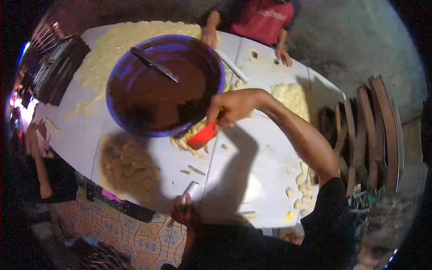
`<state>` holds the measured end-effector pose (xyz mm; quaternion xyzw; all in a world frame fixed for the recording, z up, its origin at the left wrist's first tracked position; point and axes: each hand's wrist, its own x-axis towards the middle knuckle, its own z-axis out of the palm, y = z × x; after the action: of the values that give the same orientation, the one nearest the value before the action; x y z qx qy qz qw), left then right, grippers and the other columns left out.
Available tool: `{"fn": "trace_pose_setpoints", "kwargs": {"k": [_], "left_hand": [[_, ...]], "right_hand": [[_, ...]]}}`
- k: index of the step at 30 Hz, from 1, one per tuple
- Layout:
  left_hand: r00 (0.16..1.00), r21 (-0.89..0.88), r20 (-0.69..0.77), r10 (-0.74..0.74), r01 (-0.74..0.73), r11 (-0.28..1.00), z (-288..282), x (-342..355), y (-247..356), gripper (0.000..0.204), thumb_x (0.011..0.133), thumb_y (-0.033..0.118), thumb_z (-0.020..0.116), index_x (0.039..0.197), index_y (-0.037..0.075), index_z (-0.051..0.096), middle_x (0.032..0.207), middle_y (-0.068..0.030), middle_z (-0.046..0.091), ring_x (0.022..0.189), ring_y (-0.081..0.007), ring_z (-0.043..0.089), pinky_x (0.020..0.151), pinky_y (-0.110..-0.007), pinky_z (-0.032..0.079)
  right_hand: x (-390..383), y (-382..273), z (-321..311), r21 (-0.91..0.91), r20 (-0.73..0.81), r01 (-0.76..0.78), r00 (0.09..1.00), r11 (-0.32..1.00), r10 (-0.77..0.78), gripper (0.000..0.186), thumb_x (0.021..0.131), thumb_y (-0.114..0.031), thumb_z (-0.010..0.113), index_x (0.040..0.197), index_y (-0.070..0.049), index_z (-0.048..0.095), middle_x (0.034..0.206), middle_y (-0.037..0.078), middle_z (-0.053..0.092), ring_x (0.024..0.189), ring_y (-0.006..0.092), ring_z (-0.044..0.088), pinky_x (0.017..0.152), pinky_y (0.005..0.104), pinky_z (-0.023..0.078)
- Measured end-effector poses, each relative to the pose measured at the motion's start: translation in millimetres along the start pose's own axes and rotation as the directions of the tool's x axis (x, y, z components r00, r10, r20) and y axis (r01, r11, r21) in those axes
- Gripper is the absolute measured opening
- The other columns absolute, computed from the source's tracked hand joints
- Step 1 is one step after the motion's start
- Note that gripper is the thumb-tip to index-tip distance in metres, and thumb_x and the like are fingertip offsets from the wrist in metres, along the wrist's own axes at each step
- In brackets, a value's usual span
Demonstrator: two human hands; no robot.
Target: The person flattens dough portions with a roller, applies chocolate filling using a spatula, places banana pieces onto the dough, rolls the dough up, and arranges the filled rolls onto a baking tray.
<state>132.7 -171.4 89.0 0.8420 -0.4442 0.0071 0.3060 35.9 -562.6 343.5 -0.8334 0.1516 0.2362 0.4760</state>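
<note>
My right hand (231, 107) is closed round a red flat scraper (203, 136), held beside the near rim of a large purple basin (135, 129). Under and around the scraper lies a heap of pale dough strips (182, 143). Brown filling (157, 101) covers the inside of the basin, and a long dark spatula (155, 65) lies in it. Near the table's front edge, my left hand (184, 212) grips a pale grey rod (191, 187) that points away from me. A few dough scraps (196, 170) lie on the table ahead of it.
Pale dough pieces are spread at the table's far left (96, 63) and right (290, 99). A brown-shaded pile of pieces (130, 166) sits at left. Across the table (234, 180), a person (263, 22) rests both hands near a white rod (231, 66). Trays (366, 135) stand at right.
</note>
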Motion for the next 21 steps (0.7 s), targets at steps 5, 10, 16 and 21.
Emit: {"fn": "trace_pose_setpoints", "kwargs": {"k": [5, 10, 16, 21], "left_hand": [[0.965, -0.034, -0.13, 0.227, -0.234, 0.972, 4.5, 13.7, 2.4, 0.033, 0.093, 0.006, 0.06, 0.123, 0.011, 0.07, 0.113, -0.0159, 0.067, 0.099, -0.0378, 0.063, 0.084, -0.054, 0.046], [0.965, -0.187, -0.165, 0.201, -0.231, 0.955, 37.5, -6.9, -33.7, 0.035, 0.093, -0.001, 0.056, 0.122, 0.009, 0.071, 0.112, -0.0161, 0.067, 0.096, -0.0376, 0.064, 0.083, -0.051, 0.048], [0.9, 0.038, -0.18, 0.396, -0.396, 0.917, 50.8, -4.9, -51.7, 0.034, 0.096, 0.004, 0.055, 0.126, 0.009, 0.069, 0.123, -0.0102, 0.07, 0.108, -0.0323, 0.066, 0.089, -0.047, 0.05], [0.896, 0.344, -0.019, 0.444, -0.411, 0.844, 42.0, -9.7, -52.7, 0.038, 0.096, 0.009, 0.053, 0.131, 0.012, 0.068, 0.122, -0.0109, 0.067, 0.109, -0.0348, 0.063, 0.093, -0.049, 0.048]], "right_hand": [[-100.6, 60.2, 219.1, -0.217, -0.437, 0.058, 0.887, 0.974, -0.15, 0.036, 0.085, -0.003, 0.068, 0.121, -0.006, 0.07, 0.104, 0.014, 0.07, 0.09, 0.0227, 0.066, 0.075, 0.037, 0.054], [-108.1, 77.9, 397.4, -0.099, -0.772, -0.332, 0.62, 0.938, 0.138, 0.053, 0.091, -0.009, 0.069, 0.141, -0.015, 0.052, 0.133, 0.017, 0.055, 0.105, 0.0336, 0.066, 0.083, 0.0412, 0.06], [-90.5, 92.3, 456.4, 0.007, -0.921, -0.401, 0.355, 0.916, 0.163, 0.057, 0.09, -0.011, 0.069, 0.143, -0.017, 0.048, 0.13, 0.02, 0.056, 0.104, 0.037, 0.063, 0.079, 0.0437, 0.06], [-150.4, 61.9, 425.9, 0.385, -0.642, -0.359, 0.558, 0.85, 0.526, 0.038, 0.088, -0.018, 0.073, 0.125, -0.01, 0.068, 0.106, 0.022, 0.065, 0.099, 0.0361, 0.062, 0.086, 0.0423, 0.054]]}}
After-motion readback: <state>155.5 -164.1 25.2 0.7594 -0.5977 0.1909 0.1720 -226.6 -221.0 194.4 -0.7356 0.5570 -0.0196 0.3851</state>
